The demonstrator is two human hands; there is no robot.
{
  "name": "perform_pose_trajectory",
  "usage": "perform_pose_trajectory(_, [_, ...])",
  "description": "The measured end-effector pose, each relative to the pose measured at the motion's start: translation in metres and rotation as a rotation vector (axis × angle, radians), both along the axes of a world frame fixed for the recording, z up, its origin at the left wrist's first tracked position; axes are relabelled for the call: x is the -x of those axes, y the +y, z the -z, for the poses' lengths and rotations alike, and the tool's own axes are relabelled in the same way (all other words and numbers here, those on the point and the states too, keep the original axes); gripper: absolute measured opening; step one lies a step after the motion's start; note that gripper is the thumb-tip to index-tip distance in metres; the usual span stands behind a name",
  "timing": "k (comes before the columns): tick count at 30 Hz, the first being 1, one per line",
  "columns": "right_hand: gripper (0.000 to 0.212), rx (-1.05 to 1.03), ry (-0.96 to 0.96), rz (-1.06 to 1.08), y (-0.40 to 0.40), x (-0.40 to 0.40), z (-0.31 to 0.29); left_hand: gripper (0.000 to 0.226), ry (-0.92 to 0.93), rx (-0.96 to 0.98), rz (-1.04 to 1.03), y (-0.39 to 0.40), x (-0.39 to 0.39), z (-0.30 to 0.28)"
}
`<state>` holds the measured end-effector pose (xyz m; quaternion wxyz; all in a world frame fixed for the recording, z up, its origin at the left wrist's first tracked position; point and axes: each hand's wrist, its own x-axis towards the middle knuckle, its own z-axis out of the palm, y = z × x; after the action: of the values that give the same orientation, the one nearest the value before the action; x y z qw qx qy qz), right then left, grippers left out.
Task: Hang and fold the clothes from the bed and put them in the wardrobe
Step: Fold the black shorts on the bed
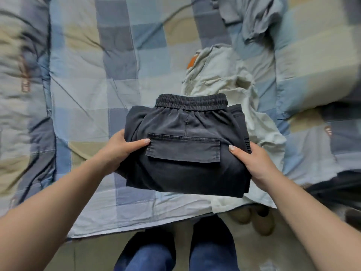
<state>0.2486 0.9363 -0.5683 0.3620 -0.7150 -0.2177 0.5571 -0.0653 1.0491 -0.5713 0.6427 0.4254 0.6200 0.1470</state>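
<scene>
Trousers (185,147), black and folded, sit gripped at both sides between our left hand (117,151) and right hand (254,163), near bed (78,75) edge. Risk: folds slipping loose during carry.

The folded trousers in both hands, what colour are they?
Washed black, almost charcoal; the folded trousers show in the head view.

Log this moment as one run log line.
stage: folded black trousers gripped | left hand on left edge | right hand on right edge | pale garment, grey garment unfolded on bed
</scene>
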Motion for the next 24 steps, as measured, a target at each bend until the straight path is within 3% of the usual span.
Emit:
perform_pose_trajectory(3, [0.015, -0.066, -0.030, 0.097, -0.034, 0.014, -0.063, 0.027, -0.023, -0.104, 0.123, 0.004, -0.004, -0.064])
perform_pose_trajectory(5, [0.027, -0.092, -0.034, 0.165, -0.060, 0.025, -0.106, 0.036, -0.052, -0.150, 0.237, 0.000, -0.007, -0.113])
perform_pose_trajectory(8, [0.025, -0.140, -0.033, 0.254, -0.097, 0.038, -0.160, 0.057, -0.084, -0.182, 0.343, -0.004, -0.013, -0.165])
perform_pose_trajectory(10, [0.049, -0.171, -0.052, 0.334, -0.132, 0.044, -0.200, 0.050, -0.122, -0.204, 0.412, -0.017, -0.023, -0.197])
perform_pose_trajectory(12, [0.082, -0.193, -0.089, 0.412, -0.170, 0.050, -0.231, 0.060, -0.146, -0.230, 0.502, -0.036, -0.038, -0.227])
perform_pose_trajectory(15, [0.091, -0.229, -0.098, 0.553, -0.233, 0.057, -0.269, 0.043, -0.177, -0.278, 0.637, -0.067, -0.064, -0.264])
perform_pose_trajectory(17, [0.093, -0.235, -0.128, 0.631, -0.278, 0.065, -0.289, 0.044, -0.186, -0.299, 0.733, -0.093, -0.083, -0.281])
perform_pose_trajectory(19, [0.083, -0.223, -0.148, 0.677, -0.316, 0.072, -0.302, 0.039, -0.192, -0.320, 0.812, -0.115, -0.098, -0.293])
perform_pose_trajectory(22, [0.025, -0.241, -0.167, 0.836, -0.388, 0.089, -0.324, 0.030, -0.243, -0.392, 0.933, -0.171, -0.129, -0.313])
perform_pose_trajectory(24, [0.014, -0.210, -0.195, 0.943, -0.433, 0.101, -0.332, 0.030, -0.276, -0.431, 1.036, -0.212, -0.145, -0.323])
